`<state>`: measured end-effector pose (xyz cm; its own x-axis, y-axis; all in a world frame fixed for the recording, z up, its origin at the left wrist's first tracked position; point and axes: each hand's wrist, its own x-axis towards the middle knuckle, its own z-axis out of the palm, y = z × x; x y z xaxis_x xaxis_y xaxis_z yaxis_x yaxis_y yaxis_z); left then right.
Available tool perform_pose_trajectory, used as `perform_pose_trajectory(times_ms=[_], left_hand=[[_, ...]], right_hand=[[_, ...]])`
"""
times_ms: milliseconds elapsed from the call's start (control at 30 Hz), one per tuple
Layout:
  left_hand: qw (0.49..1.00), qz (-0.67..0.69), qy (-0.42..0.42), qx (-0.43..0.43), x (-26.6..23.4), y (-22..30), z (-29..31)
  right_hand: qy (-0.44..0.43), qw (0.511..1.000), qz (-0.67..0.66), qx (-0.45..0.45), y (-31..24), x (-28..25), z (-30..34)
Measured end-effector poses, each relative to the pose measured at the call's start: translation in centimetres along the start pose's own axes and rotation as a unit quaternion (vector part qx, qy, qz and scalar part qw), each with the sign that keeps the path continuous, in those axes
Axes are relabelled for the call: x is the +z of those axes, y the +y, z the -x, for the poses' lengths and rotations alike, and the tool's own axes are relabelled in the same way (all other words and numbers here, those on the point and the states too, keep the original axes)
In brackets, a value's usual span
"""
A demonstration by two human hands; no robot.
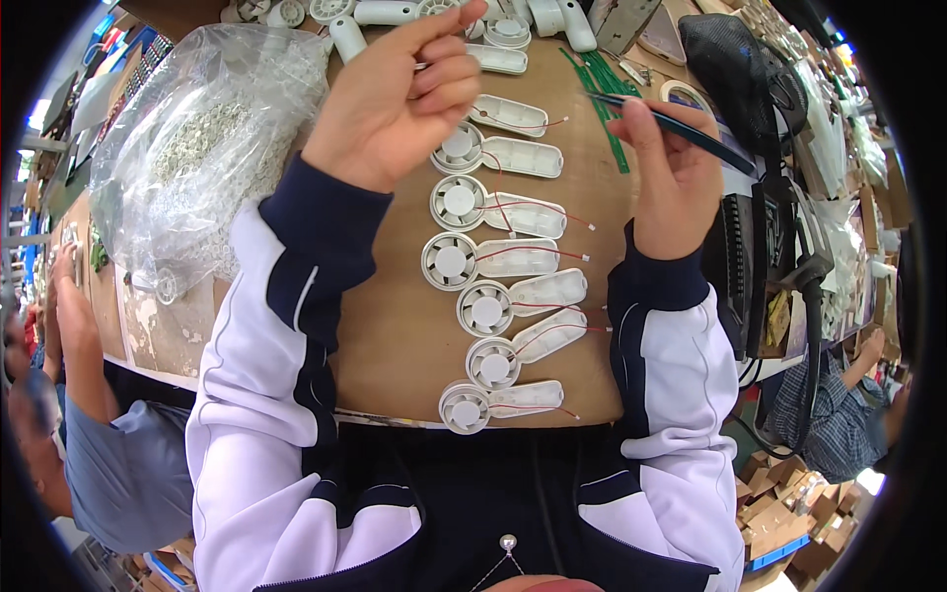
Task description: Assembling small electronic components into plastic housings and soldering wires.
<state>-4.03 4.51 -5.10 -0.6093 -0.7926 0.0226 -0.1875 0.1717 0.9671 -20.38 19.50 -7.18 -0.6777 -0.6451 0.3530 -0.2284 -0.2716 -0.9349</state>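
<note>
My left hand [400, 99] is raised over the far part of the column of fan parts. Its index finger points out to the right and the other fingers are curled in; anything inside them is hidden. My right hand [676, 173] grips dark tweezers [681, 128], whose tips reach left over narrow green strips [604, 99]. Between my arms lies a column of white handheld-fan halves. Each joins a round fan housing [459, 200] to an open handle shell [523, 215]. Thin red wires [567, 213] with small white plugs run along several handles.
A clear plastic bag [212, 148] of small white parts lies at the left. More white fan pieces [385, 12] stand at the far edge. A black mesh object [730, 64] and a roll of tape [684, 94] are at the far right. Other people [123, 464] sit on both sides.
</note>
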Motion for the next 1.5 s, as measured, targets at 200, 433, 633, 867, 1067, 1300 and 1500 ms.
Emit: perform_pose_trajectory(times_ms=[200, 433, 633, 867, 1067, 1300, 1500], left_hand=[[0.763, 0.591, -0.056, -0.257, 2.2, 0.7, 0.0], [0.705, 0.652, -0.104, -0.259, 2.8, 0.5, 0.3], [0.72, 0.64, -0.114, -0.244, 3.1, 0.6, 0.5], [0.759, 0.604, -0.115, -0.215, 3.6, 1.1, 0.9], [0.771, 0.589, -0.128, -0.208, 3.7, 1.0, 1.1], [0.762, 0.597, -0.138, -0.211, 3.8, 0.9, 1.3], [0.755, 0.601, -0.145, -0.219, 4.1, 0.6, 1.4]], right_hand=[[0.044, 0.998, 0.012, -0.05, -1.6, 0.0, 0.3], [-0.01, 0.998, 0.013, -0.06, -1.6, 0.0, 0.6], [-0.06, 0.996, 0.033, -0.06, -1.0, 0.2, 0.9], [-0.078, 0.99, 0.101, -0.064, -0.7, 0.1, 1.1], [-0.085, 0.987, 0.106, -0.092, -0.4, 0.3, 1.1], [-0.1, 0.982, 0.101, -0.128, -0.6, 0.6, 0.9], [-0.096, 0.98, 0.115, -0.135, -0.7, 0.6, 1.0]])
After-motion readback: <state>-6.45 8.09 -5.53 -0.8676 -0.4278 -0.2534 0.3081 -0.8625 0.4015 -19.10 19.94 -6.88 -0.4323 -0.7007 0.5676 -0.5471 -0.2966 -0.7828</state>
